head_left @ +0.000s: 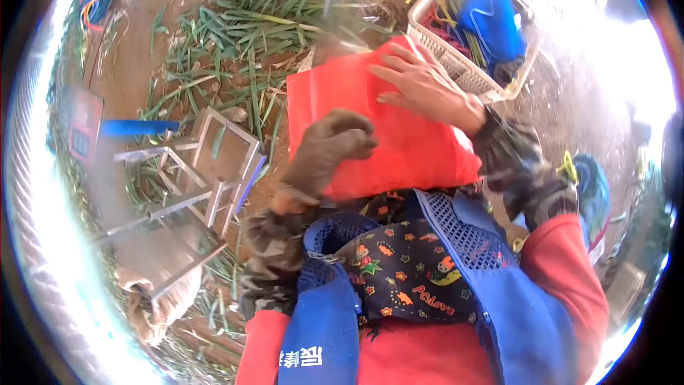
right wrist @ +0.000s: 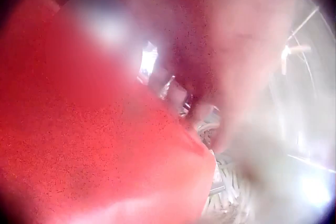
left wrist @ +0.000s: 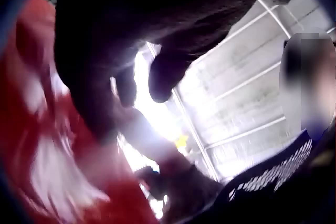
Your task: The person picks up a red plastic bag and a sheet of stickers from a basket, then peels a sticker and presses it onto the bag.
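Observation:
Spread across the person's lap is a red plastic sheet (head_left: pixel 399 142), creased and looking like a flattened bag. The left hand (head_left: pixel 331 144), in a brownish-grey glove, is over its near left part with loosely curled fingers. In the left wrist view, a gap shows between the gloved thumb and fingers (left wrist: pixel 94 77), and nothing is visible in it. The bare right hand (head_left: pixel 424 93) lies on the sheet's far right part, its fingers extended. Blurred, that hand (right wrist: pixel 231 50) appears beside the red plastic (right wrist: pixel 115 145) in the right wrist view.
Cut green leaves (head_left: pixel 249 21) litter the ground ahead and left. A metal frame (head_left: pixel 206 171) stands at the left, above a pale sack (head_left: pixel 160 306). At the far right, a cream plastic basket (head_left: pixel 456 53) holds a blue item (head_left: pixel 491 14) and coloured strings.

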`<state>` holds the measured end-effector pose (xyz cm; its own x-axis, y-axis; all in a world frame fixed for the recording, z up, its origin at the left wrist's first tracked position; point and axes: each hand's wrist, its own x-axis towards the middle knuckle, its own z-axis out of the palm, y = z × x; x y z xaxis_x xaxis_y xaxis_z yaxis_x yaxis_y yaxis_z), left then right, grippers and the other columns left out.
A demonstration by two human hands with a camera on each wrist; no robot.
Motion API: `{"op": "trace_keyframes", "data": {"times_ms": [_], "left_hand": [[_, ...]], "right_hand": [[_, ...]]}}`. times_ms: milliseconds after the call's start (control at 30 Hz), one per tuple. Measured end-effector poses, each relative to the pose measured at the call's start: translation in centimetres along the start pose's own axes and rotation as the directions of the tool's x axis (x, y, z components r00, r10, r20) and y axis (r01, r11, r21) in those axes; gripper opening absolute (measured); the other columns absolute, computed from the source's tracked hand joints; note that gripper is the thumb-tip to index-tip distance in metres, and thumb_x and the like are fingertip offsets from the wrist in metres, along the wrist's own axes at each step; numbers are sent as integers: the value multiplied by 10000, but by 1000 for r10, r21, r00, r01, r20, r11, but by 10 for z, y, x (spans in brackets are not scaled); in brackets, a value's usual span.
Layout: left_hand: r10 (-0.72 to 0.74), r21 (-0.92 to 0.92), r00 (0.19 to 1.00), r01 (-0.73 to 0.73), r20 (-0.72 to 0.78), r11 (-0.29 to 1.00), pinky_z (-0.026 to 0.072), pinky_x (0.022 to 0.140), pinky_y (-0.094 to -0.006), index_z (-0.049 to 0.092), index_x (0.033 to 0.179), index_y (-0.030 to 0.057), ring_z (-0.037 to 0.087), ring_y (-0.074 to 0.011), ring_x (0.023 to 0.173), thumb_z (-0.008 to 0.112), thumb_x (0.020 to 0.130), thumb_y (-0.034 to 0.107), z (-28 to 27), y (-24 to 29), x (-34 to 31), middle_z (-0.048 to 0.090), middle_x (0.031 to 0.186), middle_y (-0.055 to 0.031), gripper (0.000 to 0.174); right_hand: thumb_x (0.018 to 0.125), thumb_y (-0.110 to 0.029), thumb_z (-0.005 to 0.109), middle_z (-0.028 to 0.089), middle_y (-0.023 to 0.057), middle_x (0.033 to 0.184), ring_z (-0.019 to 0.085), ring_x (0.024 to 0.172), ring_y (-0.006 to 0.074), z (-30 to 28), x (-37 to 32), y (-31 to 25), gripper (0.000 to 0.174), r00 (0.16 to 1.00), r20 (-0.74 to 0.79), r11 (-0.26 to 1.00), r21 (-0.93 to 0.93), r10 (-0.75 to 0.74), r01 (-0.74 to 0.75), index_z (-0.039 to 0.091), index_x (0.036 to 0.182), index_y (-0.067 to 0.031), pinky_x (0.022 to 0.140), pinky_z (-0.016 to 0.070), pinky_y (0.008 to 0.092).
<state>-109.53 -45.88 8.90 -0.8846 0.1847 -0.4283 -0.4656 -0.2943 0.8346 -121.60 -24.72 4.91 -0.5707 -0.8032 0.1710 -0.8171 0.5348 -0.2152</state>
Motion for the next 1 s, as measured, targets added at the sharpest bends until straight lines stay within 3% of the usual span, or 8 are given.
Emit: {"op": "trace_keyframes", "data": {"times_ms": [133, 200, 267, 400, 467, 633, 800, 1000], "left_hand": [[287, 175, 910, -243, -300, 954, 546, 609, -265, 659, 963, 31, 672, -139, 710, 648, 917, 224, -82, 33, 1, 685, 845, -77, 198], [244, 104, 872, -221, -424, 970, 537, 592, -267, 656, 958, 42, 663, -130, 698, 657, 906, 210, -147, 25, 34, 678, 820, -61, 176], [203, 317, 762, 4, -615, 948, 522, 551, -279, 650, 954, 69, 646, -148, 644, 616, 925, 225, -207, -9, 76, 662, 791, -53, 162], [-231, 3, 850, 263, -474, 965, 511, 538, -329, 656, 981, 75, 641, -171, 626, 519, 961, 259, -322, -110, 129, 662, 798, -38, 230], [-396, 25, 781, 464, -483, 885, 544, 619, -373, 542, 1286, 63, 663, -246, 743, 565, 953, 225, -326, -137, 158, 673, 1062, -97, 371], [-472, -254, 707, 399, -526, 881, 538, 650, -387, 569, 1252, 45, 662, -258, 781, 595, 930, 230, -306, -192, 218, 679, 1038, -105, 373], [-474, -292, 679, 373, -561, 881, 531, 669, -395, 594, 1210, 25, 660, -265, 806, 607, 915, 239, -297, -236, 260, 684, 1011, -118, 364], [-333, -251, 690, 221, -643, 942, 522, 692, -404, 624, 1159, 1, 657, -272, 836, 621, 898, 249, -284, -251, 277, 690, 978, -134, 360]], "right_hand": [[831, -324, 683, 435, 129, 1461, 298, 1418, 321, -11, -13, -19, 608, 998, 58, 999, 43, -21, 18, 501, 1378, -131, 1158, 198, 533], [826, -330, 680, 468, 114, 1428, 320, 1404, 303, -3, -18, -23, 555, 990, 133, 997, 70, 36, -45, 546, 1328, -135, 1149, 214, 526], [812, -326, 688, 484, 105, 1414, 333, 1398, 292, 2, -20, -21, 533, 981, 181, 994, 65, 77, -90, 574, 1299, -139, 1145, 219, 524], [763, -304, 723, 476, 97, 1429, 346, 1394, 286, -31, -13, -61, 530, 953, 251, 986, -25, 168, -167, 613, 1258, -146, 1146, 213, 527], [749, -299, 729, 478, 94, 1432, 362, 1385, 288, -36, -7, -63, 508, 937, 283, 979, -52, 204, -197, 639, 1226, -151, 1145, 212, 529], [759, -289, 708, 520, 86, 1395, 405, 1350, 303, -49, -3, -69, 396, 903, 293, 948, -157, 314, -278, 692, 1141, -186, 1138, 224, 530], [840, -339, 630, 535, 128, 1348, 387, 1339, 375, -59, -3, -90, 320, 895, 262, 915, -288, 360, -283, 689, 1093, -152, 1115, 224, 599], [737, -245, 728, 579, 46, 1303, 406, 1317, 297, -64, 25, -101, 244, 815, 282, 862, -187, 506, -471, 711, 979, -218, 1132, 234, 540]]}}
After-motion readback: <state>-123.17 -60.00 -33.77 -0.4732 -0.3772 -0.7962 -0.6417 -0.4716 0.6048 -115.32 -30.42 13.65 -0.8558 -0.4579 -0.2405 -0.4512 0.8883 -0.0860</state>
